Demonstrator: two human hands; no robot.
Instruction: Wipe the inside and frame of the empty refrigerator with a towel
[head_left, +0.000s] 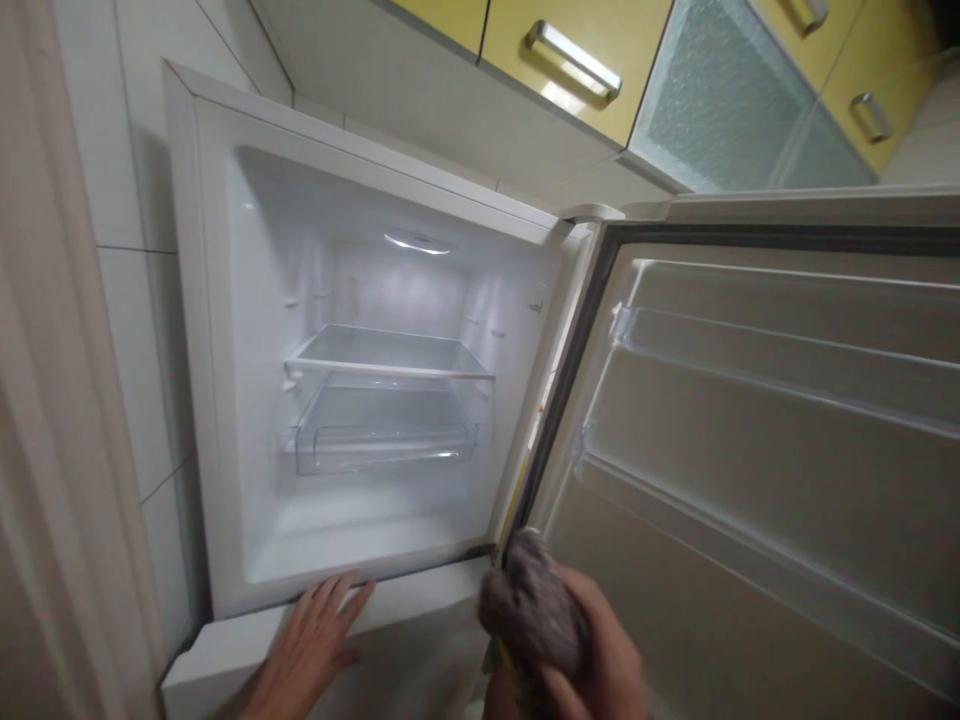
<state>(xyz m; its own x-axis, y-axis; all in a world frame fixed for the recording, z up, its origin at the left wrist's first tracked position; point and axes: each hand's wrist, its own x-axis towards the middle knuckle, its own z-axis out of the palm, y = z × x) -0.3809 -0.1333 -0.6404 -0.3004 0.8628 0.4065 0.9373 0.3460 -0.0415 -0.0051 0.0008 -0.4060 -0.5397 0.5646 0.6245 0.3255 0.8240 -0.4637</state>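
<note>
A white fridge's upper compartment (187, 350) stands open and lit, with a glass shelf (390, 355) and a clear drawer (382, 440) inside and nothing on them. Its door (750, 440) swings out to the right, with bare door racks. My left hand (311, 645) lies flat, fingers spread, on the white ledge below the compartment's lower edge. My right hand (592, 660) is closed round a bunched grey-brown cloth (532, 605), which sits at the bottom corner of the opening by the door's dark seal (555, 400). The cloth and hand are blurred.
White tiled wall (135, 200) runs along the left of the fridge, and a pale curtain or door frame (45, 400) fills the left edge. Yellow cupboards with metal handles (574, 60) and a frosted glass panel (712, 100) hang above.
</note>
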